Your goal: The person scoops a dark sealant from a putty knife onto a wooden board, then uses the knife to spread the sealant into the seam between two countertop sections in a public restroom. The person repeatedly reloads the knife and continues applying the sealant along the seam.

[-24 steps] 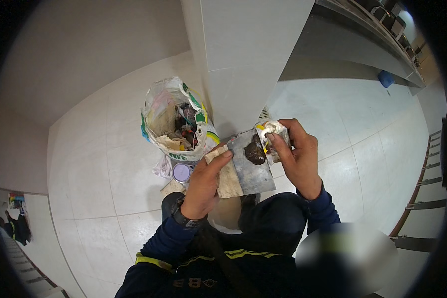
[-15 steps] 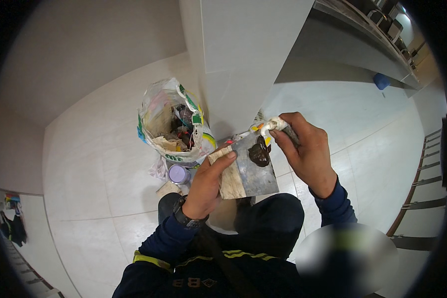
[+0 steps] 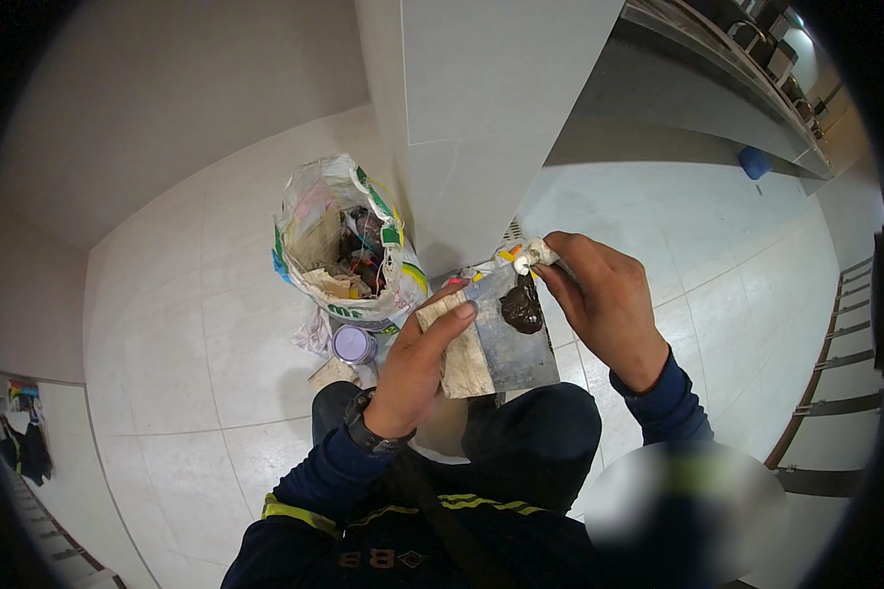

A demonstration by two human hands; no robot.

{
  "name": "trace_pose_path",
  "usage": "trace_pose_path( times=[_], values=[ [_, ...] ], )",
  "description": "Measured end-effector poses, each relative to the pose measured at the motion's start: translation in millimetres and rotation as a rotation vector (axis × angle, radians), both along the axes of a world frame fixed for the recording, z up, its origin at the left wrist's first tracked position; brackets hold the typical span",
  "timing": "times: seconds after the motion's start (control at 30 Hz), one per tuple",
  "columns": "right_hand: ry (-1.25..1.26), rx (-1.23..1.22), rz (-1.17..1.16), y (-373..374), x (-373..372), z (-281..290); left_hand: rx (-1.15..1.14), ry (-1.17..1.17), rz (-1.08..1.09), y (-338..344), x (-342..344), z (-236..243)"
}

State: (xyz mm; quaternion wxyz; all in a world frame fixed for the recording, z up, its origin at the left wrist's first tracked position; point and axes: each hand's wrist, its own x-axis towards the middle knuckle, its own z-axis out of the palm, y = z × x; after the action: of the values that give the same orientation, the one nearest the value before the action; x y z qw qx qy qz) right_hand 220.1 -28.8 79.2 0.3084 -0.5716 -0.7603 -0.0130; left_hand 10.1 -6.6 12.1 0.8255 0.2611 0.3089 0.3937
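Two bare hands at work in the head view, both in front of bent knees (image 3: 545, 432), over a pale tiled floor (image 3: 167, 363).

Left hand (image 3: 413, 368): clamped on a flat plate (image 3: 521, 368), thumb laid across the pale band at its left side, other fingers mostly hidden beneath. Rest of plate grey, smeared. Dark watch (image 3: 365, 422) at this wrist.

On the plate, toward its upper right edge: one glossy dark lump of paste (image 3: 522, 310).

Right hand (image 3: 609, 304): thumb and forefinger together on a small white piece (image 3: 534, 255), held at the plate's upper right corner, just above the paste. Cannot tell whether white piece and paste touch. Orange and yellow bits show beside it; what they belong to is unclear.

Beyond the left hand: a bag (image 3: 349, 311), white with green and yellow, standing mouth up, packed with mixed scraps (image 3: 363, 260). Just below it, a tin (image 3: 354, 345) with a lilac top; near that, a flat beige piece (image 3: 332, 373) on the floor.

Grey pillar (image 3: 471, 128) rises behind the bag and plate, small grate (image 3: 513, 231) at its foot. Bench (image 3: 722, 69) at upper right; blue object (image 3: 754, 163) below its far end. Dark clothing (image 3: 31, 450) at far left.
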Motion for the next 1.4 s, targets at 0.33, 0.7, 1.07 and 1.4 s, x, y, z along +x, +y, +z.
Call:
trace_pose_path(
  times=[0.33, 0.7, 1.07, 1.4],
  values=[
    [-0.086, 0.023, 0.012, 4.2, 16.6, -16.4, 0.024, 0.108, 0.062, -3.4, 4.6, 1.6],
    [0.767, -0.707, -0.690, 1.3, 159.3, -491.8, 0.114, 0.133, 0.265, 17.8, -67.4, -33.4],
    [0.599, -0.697, -0.486, -17.1, 33.6, -461.8, 0.106, 0.210, 0.363, 13.0, -83.7, -56.9],
    [1.040, -1.003, -0.155, -16.1, 32.8, -461.7, 0.182, 0.173, 0.255, 38.4, -15.0, -27.0]
  ],
)
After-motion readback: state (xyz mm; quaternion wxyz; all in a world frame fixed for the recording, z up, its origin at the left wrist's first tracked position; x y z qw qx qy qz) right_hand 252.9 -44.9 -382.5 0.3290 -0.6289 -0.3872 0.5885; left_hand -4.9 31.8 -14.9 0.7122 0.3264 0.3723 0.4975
